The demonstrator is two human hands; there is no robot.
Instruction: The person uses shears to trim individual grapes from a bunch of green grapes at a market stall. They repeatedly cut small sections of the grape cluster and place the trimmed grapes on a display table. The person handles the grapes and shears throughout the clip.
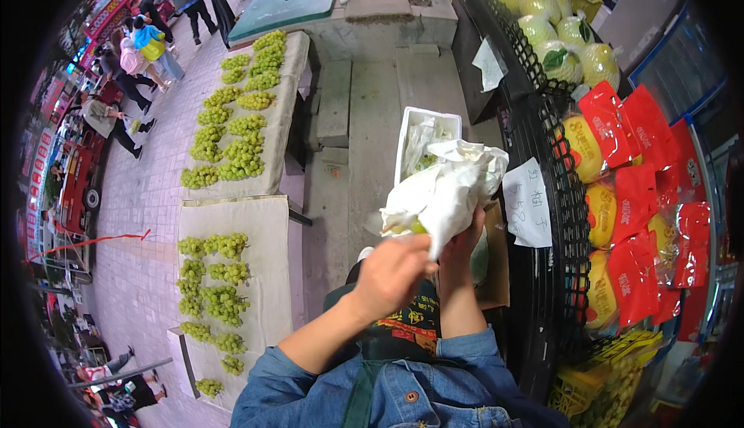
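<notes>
A crumpled white paper wrapper [444, 187] is held up in front of me, and a bit of green grape [417, 226] shows at its lower left end. My left hand [395, 270] pinches the wrapper's near edge with curled fingers. From the right, my right hand [467, 236] grips the bundle underneath, its fingers mostly hidden by the paper. Beyond and partly below the bundle stands a white foam box [432, 112], where grapes in thin wrapping are visible.
On my left, cloth-covered tables [267, 219] bear several green grape bunches [224, 305]. A black rack [537, 277] on my right carries wrapped pomelos [558, 62] and red-labelled fruit packs [601, 207]. A cardboard box [498, 259] sits beside my right arm. People [150, 44] walk on the pavement.
</notes>
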